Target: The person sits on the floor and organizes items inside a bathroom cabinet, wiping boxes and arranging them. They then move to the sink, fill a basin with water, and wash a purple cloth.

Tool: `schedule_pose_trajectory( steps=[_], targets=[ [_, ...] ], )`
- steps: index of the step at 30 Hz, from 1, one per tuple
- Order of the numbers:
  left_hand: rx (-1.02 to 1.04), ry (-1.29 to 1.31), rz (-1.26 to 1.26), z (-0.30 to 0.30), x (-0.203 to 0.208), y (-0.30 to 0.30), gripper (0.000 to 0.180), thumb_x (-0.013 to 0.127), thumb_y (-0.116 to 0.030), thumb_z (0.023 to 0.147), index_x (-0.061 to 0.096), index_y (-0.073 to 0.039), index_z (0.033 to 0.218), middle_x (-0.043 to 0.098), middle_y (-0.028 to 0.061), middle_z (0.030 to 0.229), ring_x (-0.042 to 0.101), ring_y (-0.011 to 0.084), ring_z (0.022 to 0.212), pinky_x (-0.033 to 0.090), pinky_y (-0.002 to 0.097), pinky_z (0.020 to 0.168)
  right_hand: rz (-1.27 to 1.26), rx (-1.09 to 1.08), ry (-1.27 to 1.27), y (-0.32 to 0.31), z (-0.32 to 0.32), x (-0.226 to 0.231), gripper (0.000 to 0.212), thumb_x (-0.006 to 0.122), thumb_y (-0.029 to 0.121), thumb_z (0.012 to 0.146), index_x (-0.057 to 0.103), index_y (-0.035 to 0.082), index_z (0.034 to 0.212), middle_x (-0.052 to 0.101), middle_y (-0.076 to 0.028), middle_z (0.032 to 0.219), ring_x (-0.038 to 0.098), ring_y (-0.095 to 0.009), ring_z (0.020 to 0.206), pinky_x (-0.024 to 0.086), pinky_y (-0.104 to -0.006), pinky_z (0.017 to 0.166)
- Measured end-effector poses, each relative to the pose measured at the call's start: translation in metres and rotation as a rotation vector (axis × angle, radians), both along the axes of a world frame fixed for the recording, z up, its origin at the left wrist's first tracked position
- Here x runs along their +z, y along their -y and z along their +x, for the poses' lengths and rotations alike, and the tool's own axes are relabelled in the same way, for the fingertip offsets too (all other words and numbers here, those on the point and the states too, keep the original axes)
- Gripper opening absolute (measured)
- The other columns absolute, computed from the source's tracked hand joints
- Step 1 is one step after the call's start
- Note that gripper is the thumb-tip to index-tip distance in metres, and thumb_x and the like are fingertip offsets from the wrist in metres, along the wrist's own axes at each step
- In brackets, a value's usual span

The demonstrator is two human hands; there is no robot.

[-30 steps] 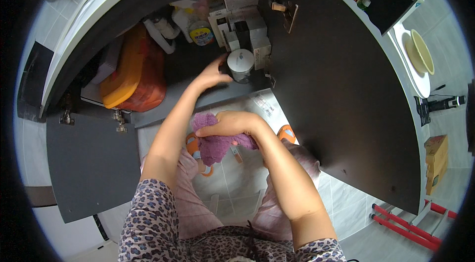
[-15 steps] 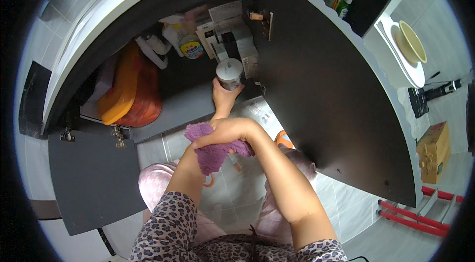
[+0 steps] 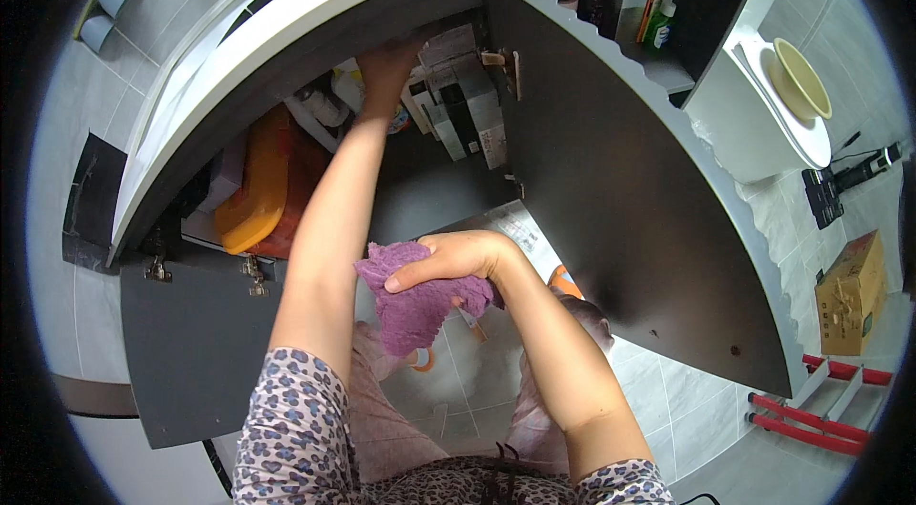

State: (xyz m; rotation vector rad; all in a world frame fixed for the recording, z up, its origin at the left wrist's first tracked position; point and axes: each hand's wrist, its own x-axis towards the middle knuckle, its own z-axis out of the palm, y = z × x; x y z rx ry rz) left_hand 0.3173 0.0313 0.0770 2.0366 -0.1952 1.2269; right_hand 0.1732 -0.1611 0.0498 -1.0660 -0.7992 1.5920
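Observation:
My left hand point(image 3: 389, 76) reaches deep into the dark cabinet, up by its back. Shadow blurs its fingers, so I cannot make out whether they hold anything. Beside it stand several upright boxes point(image 3: 464, 104) on the right and a yellow-and-white bottle point(image 3: 347, 83) on the left, partly covered by the arm. My right hand point(image 3: 458, 257) is closed around a crumpled purple cloth point(image 3: 412, 309), held in front of the cabinet opening, over the floor. The cabinet's bottom board point(image 3: 420, 183) lies between the two hands.
An orange bin point(image 3: 262, 185) fills the cabinet's left side. Both doors stand open: the large right door point(image 3: 630, 190) and the smaller left door point(image 3: 196, 343). A cardboard box point(image 3: 849, 295) and a red folding ladder point(image 3: 811, 414) are at the far right.
My left hand has gone from the white-lidded clear container at the cabinet's front to deep inside. That container no longer shows. My right hand keeps the purple cloth in nearly the same place.

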Motion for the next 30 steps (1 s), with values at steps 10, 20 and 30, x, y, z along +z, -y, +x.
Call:
schedule_pose_trajectory(
  steps=[10,20,30],
  targets=[
    [0.033,-0.386,0.259,0.108,-0.047,-0.079,0.06,0.055,-0.042,0.085,0.035,-0.013,0.134,0.033,0.0131,0.138,0.032,0.0298,0.126,0.027,0.0431,0.104,-0.112,0.07,0.013,0.001,0.001,-0.001,0.034,0.067,0.029,0.078,0.061,0.004,0.101,0.063,-0.002,0.088,0.056,-0.008,0.073,0.046,-0.0227,0.061],
    [0.284,-0.179,-0.201,-0.065,-0.025,0.009,0.041,0.062,-0.03,0.082,0.055,-0.005,0.114,0.058,0.0108,0.107,0.058,0.0221,0.084,0.046,0.0326,0.073,0.269,-0.58,-0.43,0.031,0.021,-0.015,0.041,0.064,0.025,0.078,0.055,0.002,0.11,0.064,-0.006,0.09,0.062,-0.014,0.07,0.052,-0.0264,0.063],
    [0.58,-0.934,-0.542,-0.323,-0.297,0.107,0.034,0.052,0.002,0.076,0.056,-0.003,0.11,0.057,0.011,0.106,0.055,0.0219,0.088,0.044,0.03,0.076,0.254,-1.164,-0.298,0.037,0.039,-0.027,0.031,0.061,0.03,0.079,0.059,0.005,0.097,0.063,-0.007,0.09,0.06,-0.017,0.08,0.048,-0.0322,0.076]
  ],
)
